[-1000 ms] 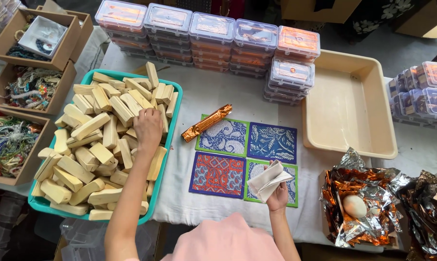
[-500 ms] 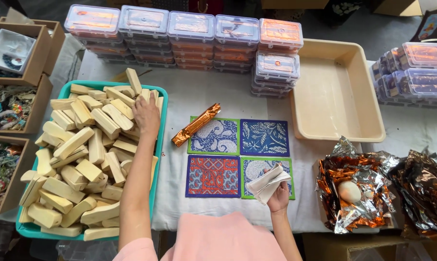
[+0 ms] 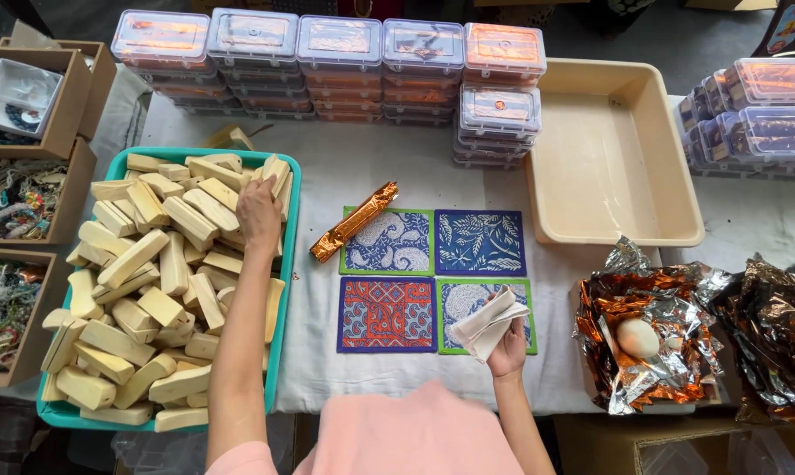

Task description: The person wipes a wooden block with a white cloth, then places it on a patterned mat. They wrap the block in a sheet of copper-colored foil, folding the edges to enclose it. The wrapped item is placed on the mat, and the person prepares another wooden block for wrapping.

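Pale wooden blocks [image 3: 151, 290] fill the teal tray [image 3: 287, 264] at the left of the frame, and I see my left hand [image 3: 258, 214] resting on the pile near its upper right corner, fingers curled down onto a block; whether they have closed round it I cannot tell. My right hand [image 3: 507, 349], low in the centre, has its grip closed on a folded cream cloth [image 3: 490, 321], which fans out over the green patterned mat [image 3: 468, 299]. That mat sits in a square of four with a red one [image 3: 386, 314], a blue one [image 3: 479, 242] and another green one [image 3: 397, 242]. A copper foil stick [image 3: 353, 222] lies slanted at their upper left corner. Further right on the white worktop [image 3: 380, 167] are a beige tub [image 3: 608, 158] and crumpled foil [image 3: 652, 352] holding an egg [image 3: 637, 337]. Stacked clear lidded boxes [image 3: 336, 62] line the top.
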